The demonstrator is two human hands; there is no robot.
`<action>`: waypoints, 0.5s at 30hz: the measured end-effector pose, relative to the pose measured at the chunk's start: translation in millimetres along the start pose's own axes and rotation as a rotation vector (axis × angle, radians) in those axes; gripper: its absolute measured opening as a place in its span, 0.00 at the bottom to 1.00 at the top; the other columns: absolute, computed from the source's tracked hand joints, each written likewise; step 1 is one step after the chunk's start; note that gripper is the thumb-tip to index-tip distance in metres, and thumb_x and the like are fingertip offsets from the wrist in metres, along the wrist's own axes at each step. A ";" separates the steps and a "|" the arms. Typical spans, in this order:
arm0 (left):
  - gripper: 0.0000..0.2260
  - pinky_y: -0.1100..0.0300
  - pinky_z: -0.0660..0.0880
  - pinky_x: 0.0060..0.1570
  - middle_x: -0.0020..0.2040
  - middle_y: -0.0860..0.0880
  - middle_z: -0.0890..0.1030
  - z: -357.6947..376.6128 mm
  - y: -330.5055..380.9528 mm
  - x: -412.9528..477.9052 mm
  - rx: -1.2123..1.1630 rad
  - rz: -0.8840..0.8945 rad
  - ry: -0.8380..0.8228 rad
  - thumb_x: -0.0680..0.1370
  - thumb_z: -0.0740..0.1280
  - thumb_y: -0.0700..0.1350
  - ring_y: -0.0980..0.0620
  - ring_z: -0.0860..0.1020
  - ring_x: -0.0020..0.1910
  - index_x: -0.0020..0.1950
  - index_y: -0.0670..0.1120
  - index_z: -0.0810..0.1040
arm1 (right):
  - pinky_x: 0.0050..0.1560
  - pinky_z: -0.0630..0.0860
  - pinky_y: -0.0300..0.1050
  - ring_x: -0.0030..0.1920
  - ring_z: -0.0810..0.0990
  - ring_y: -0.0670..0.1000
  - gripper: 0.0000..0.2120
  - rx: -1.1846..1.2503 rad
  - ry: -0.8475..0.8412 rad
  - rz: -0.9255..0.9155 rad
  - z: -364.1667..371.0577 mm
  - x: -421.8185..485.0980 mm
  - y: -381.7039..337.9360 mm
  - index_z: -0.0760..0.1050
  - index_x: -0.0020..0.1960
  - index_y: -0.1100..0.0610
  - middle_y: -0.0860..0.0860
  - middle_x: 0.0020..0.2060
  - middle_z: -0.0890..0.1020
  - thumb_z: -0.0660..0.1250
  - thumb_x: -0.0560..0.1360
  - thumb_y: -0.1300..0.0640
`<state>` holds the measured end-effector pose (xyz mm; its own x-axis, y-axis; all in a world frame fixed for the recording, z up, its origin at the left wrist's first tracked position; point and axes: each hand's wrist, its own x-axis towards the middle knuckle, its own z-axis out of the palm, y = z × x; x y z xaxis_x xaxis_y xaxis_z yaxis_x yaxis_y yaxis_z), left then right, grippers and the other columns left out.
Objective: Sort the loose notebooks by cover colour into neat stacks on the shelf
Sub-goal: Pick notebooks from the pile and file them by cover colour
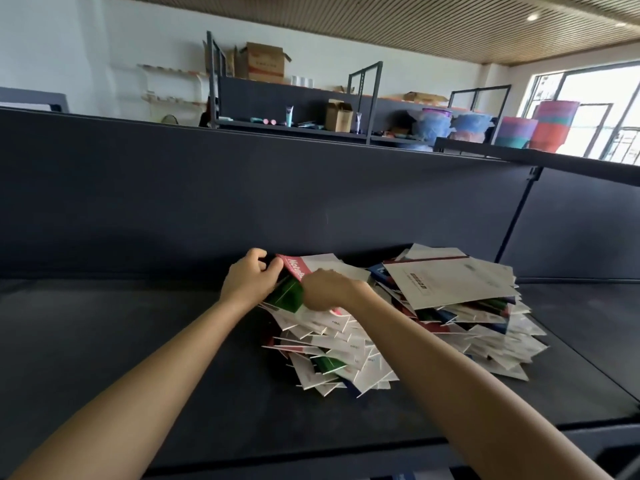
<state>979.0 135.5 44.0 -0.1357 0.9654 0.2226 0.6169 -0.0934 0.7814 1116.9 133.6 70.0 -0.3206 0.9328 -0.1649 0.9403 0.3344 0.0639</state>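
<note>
Left hand [250, 279]: fingers [272, 270] curled, pinching the near edge of a red notebook [294, 266] at the far-left top of the pile [349, 344]. Right hand [329, 289] sits just right of them, knuckles to camera and fingertips hidden behind the hand. Can't tell if it grips or only presses. Green notebook [288, 296] is directly below and between the two hands, tilted, with one corner under the right hand. The rest of the pile spreads right of and toward the wrists across the dark shelf [138, 341], mostly white backs up, so cover colour often needs a flip to read. A big white notebook [450, 279] lies on top, well right of the right hand. No sorted stacks visible yet; sorting looks barely begun. Handling, my read: thin, light, soft-cover booklets that flex if held by a corner and stay stiffer along the spine. Covers look glossy, so expect them to slide over each other, and pulling one from low down will likely drag its neighbours. Best hold: pinch at the spine edge or mid long edge, thumb on top and fingers under, taking from the top of the pile. Press the free hand flat on the layer below. Not fragile, but corners will crease if bent hard. The bare shelf left of the left hand looks like the obvious spot for stacks.
</note>
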 end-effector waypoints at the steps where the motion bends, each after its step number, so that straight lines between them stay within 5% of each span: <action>1: 0.16 0.55 0.71 0.51 0.56 0.47 0.77 0.7 3.2 0.3 -0.112 -0.050 -0.002 0.79 0.61 0.52 0.48 0.76 0.53 0.61 0.44 0.74 | 0.36 0.67 0.41 0.46 0.75 0.57 0.10 0.005 0.053 0.018 -2.3 -1.5 1.4 0.72 0.55 0.63 0.57 0.47 0.78 0.55 0.79 0.63; 3: 0.11 0.56 0.72 0.42 0.50 0.45 0.78 0.4 10.4 -3.0 -0.449 -0.271 -0.116 0.79 0.61 0.52 0.48 0.78 0.43 0.52 0.44 0.74 | 0.39 0.69 0.43 0.51 0.78 0.59 0.11 0.039 0.114 0.081 -7.4 -5.4 5.5 0.72 0.56 0.65 0.60 0.55 0.78 0.54 0.77 0.67; 6: 0.19 0.52 0.75 0.38 0.50 0.40 0.77 -6.5 17.9 -10.2 -0.898 -0.614 -0.407 0.79 0.59 0.58 0.43 0.78 0.45 0.56 0.42 0.70 | 0.46 0.70 0.47 0.55 0.78 0.60 0.13 0.074 0.186 0.045 -18.5 -19.7 -11.5 0.71 0.60 0.68 0.62 0.57 0.78 0.55 0.78 0.65; 10: 0.10 0.58 0.78 0.26 0.37 0.43 0.77 -11.1 16.4 -17.9 -0.981 -0.596 -0.402 0.81 0.53 0.41 0.48 0.78 0.35 0.49 0.41 0.72 | 0.41 0.72 0.46 0.47 0.77 0.58 0.12 0.249 0.056 -0.190 -20.6 -30.5 -41.1 0.74 0.54 0.63 0.58 0.48 0.79 0.55 0.79 0.59; 13: 0.12 0.53 0.75 0.43 0.51 0.42 0.77 -21.7 2.5 -23.4 -0.854 -0.624 -0.228 0.79 0.56 0.33 0.43 0.78 0.53 0.62 0.39 0.70 | 0.49 0.76 0.49 0.53 0.77 0.56 0.15 0.496 0.007 -0.048 -21.6 -21.4 -16.6 0.74 0.59 0.64 0.57 0.53 0.78 0.55 0.80 0.57; 15: 0.17 0.52 0.72 0.48 0.56 0.40 0.76 -35.4 -10.2 -22.5 -0.825 -0.658 -0.183 0.79 0.58 0.32 0.42 0.75 0.62 0.67 0.40 0.68 | 0.57 0.70 0.46 0.62 0.73 0.57 0.19 0.307 0.046 0.046 -5.7 -7.0 4.3 0.70 0.66 0.64 0.59 0.63 0.75 0.54 0.81 0.54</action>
<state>948.2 106.1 51.7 -0.0905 0.9014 -0.4233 -0.2590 0.3892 0.8840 1122.6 129.3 77.0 -0.2755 0.9533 -0.1236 0.9423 0.2424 -0.2308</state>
